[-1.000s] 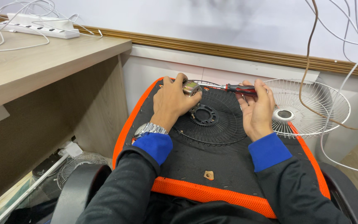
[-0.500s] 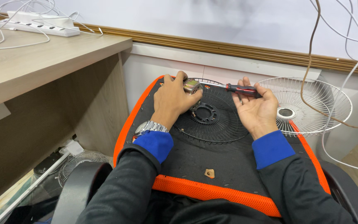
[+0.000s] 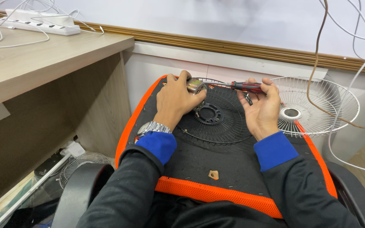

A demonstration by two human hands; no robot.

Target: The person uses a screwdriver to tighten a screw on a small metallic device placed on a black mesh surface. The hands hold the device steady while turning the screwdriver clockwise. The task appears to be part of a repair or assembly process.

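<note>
A small metal motor part (image 3: 196,85) sits at the far edge of a black mesh chair seat with an orange rim (image 3: 216,193), gripped in the curled fingers of the left hand (image 3: 177,100), which wears a steel watch at the wrist. Just right of it, the right hand (image 3: 262,109) closes thumb and fingers around a red-and-black screwdriver (image 3: 245,87) held level, its shaft pointing left toward the motor part. Below and between the two hands lies a round black fan grille (image 3: 213,117), flat on the mesh, its hub near the left fingertips. A white wire fan guard (image 3: 317,105) overhangs the seat's right edge, close to the right hand. A small tan piece (image 3: 213,174) lies alone on the open near half of the seat. The wall and its wooden rail stand right behind the seat's far edge; a wooden desk (image 3: 43,63) with a white power strip (image 3: 43,24) hems in the left side, and loose cables (image 3: 347,84) hang at the right.
</note>
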